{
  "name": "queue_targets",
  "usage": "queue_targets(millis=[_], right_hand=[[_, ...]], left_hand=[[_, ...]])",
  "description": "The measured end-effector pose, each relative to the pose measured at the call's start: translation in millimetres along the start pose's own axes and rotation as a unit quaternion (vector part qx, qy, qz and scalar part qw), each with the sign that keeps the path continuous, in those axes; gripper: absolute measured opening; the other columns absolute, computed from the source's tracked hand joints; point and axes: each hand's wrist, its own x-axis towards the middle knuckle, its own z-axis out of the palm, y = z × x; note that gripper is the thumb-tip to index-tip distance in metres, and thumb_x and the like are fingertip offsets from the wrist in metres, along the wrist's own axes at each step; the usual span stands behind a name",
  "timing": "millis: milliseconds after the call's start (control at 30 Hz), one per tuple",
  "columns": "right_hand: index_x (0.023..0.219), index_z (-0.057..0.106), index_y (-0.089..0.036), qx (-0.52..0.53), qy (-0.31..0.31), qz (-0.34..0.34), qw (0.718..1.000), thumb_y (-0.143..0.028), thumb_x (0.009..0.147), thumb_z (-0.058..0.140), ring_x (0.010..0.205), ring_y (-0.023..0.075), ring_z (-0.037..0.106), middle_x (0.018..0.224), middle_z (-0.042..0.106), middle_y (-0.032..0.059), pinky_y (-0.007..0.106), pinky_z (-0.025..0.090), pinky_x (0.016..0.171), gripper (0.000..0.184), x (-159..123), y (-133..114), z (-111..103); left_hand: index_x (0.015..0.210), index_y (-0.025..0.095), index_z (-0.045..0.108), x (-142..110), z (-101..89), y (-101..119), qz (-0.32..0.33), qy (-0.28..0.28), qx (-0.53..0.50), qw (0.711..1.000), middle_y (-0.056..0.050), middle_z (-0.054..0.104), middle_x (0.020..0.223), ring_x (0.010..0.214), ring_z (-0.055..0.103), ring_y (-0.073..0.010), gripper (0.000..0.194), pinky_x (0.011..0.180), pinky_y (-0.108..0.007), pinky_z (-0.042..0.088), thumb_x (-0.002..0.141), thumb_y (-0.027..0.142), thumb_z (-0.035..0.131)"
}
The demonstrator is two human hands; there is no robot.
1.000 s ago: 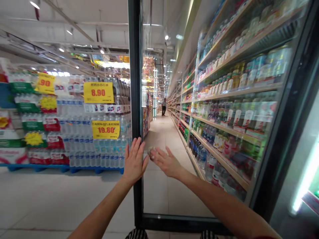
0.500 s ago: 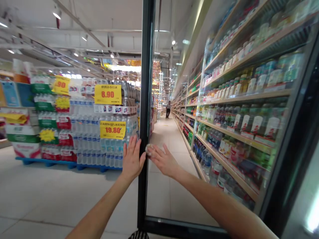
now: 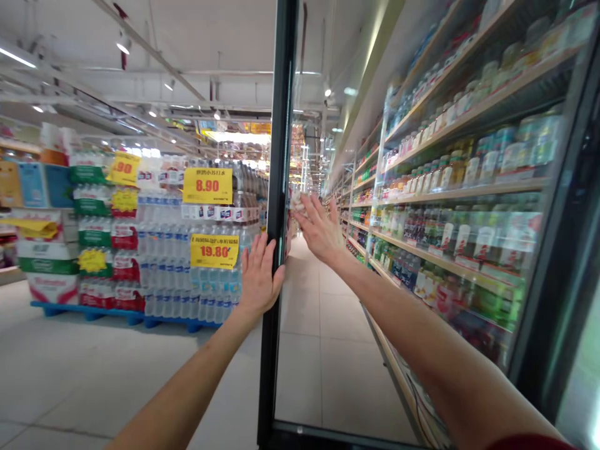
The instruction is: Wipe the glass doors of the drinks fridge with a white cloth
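Observation:
My left hand [image 3: 259,278] is open, its fingers stretched upward and its thumb side against the black door frame [image 3: 282,125]. On the glass pane [image 3: 300,369], just right of that frame, my right hand [image 3: 322,232] presses a small crumpled whitish cloth [image 3: 297,201] under its fingertips. Much of the cloth is hidden by the fingers, and its exact kind is hard to make out. The black lower rail [image 3: 347,437] of the door runs along the bottom of the view.
Shelves of bottled drinks [image 3: 454,169] show in the glass on the right; I cannot tell whether they are seen through it or mirrored. At left, bottle packs [image 3: 164,244] with yellow price signs [image 3: 207,185] stand on a blue pallet [image 3: 117,314]. Tiled floor [image 3: 140,381] lies in front.
My right hand has moved up the glass and slightly right with the cloth. My left hand stays by the frame, slightly higher and further right in view. The view has shifted a little.

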Motion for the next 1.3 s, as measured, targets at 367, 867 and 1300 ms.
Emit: queue_targets(millis=[367,867,1300], right_hand=[[0.123,0.047,-0.025,-0.028,-0.006,0.008,1.000,-0.025,0.090,0.039,0.135,0.0250,0.022,0.146,0.029,0.0065,0.059,0.007,0.108,0.035,38.5,27.9,-9.1],[0.125,0.047,-0.026,-0.069,0.070,0.076,0.992,-0.022,0.084,0.047,0.135,0.0264,0.022,0.145,0.031,0.0090,0.060,0.010,0.106,0.041,2.3,75.6,-29.9],[0.124,0.049,-0.029,-0.104,0.032,0.086,0.990,-0.024,0.085,0.046,0.134,0.0236,0.026,0.144,0.033,0.0067,0.054,0.011,0.108,0.040,-30.3,100.7,-49.8]], left_hand=[[0.140,0.019,0.021,28.4,0.1,-5.5,0.010,0.025,0.003,1.000,-0.013,0.028,0.145,0.136,0.019,-0.0229,0.057,0.109,-0.046,0.018,0.087,0.032,0.040],[0.138,0.016,0.026,69.2,23.0,20.2,0.058,0.051,0.009,0.997,-0.013,0.032,0.143,0.135,0.023,-0.0223,0.056,0.110,-0.045,0.014,0.087,0.032,0.040],[0.137,0.015,0.028,90.4,53.0,52.4,0.074,0.039,-0.025,0.996,-0.013,0.029,0.145,0.136,0.019,-0.0221,0.055,0.111,-0.044,0.012,0.087,0.034,0.039]])
